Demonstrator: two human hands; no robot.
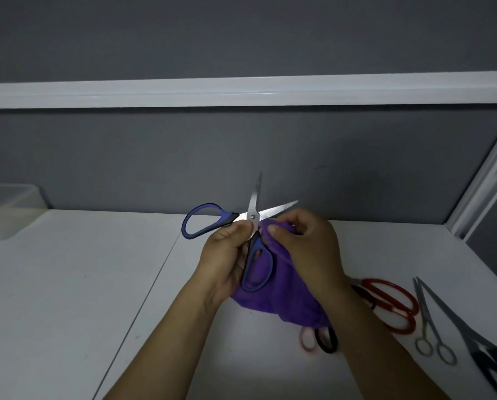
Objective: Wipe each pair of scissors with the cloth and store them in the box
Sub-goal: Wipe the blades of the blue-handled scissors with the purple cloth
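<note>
Blue-handled scissors (253, 216) are held up above the middle of the white surface (68, 284), their blades spread wide apart, one pointing far and one pointing right. One handle loop sticks out to the left; the other hangs toward the near side, in front of the cloth.

A pale box (8, 215) sits at the far left edge of the surface, too blurred to show what is in it. The purple cloth (287, 295) droops from the hands in a loose bundle.

The left hand (227, 255) grips the blue-handled scissors at the pivot, its fingers curled round the shank and the thumb pressed beside the screw. The right hand (308, 249) holds the cloth, its fingers bunched on a fold just beside the right-pointing blade.

On the near right of the surface lie red-handled scissors (391, 304), dark-handled scissors (484, 350) at the edge of view, and slim silver scissors (427, 321) between them. The pink and black loops of another pair (319, 340) show just below the cloth.
</note>
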